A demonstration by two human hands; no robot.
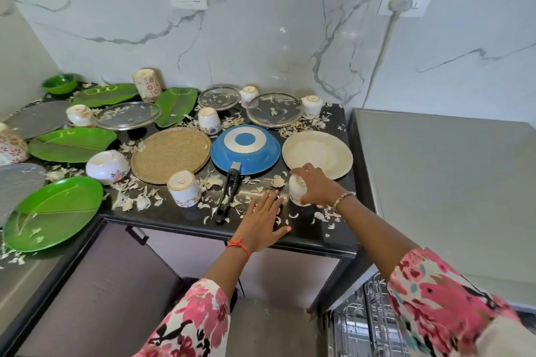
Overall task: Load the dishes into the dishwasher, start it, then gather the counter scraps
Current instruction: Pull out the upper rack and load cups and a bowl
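Observation:
My right hand (314, 184) grips a small white floral cup (296, 190), tilted on its side near the front right of the black counter (307, 236). My left hand (262, 222) lies flat with straight fingers on the counter just left of it, beside the black handle of an upturned blue pan (246, 151). Pale peel scraps (136, 197) are strewn over the counter. Another upturned white cup (183, 188) stands left of the pan handle. The open dishwasher rack (368, 324) shows at the bottom right.
Green leaf-shaped plates (53, 211), a woven round plate (171, 153), a cream plate (317, 153), glass lids (274, 109), grey plates (37, 119), a green bowl (61, 83) and several upturned cups crowd the counter. The grey dishwasher top (452, 177) lies to the right. Marble wall with sockets behind.

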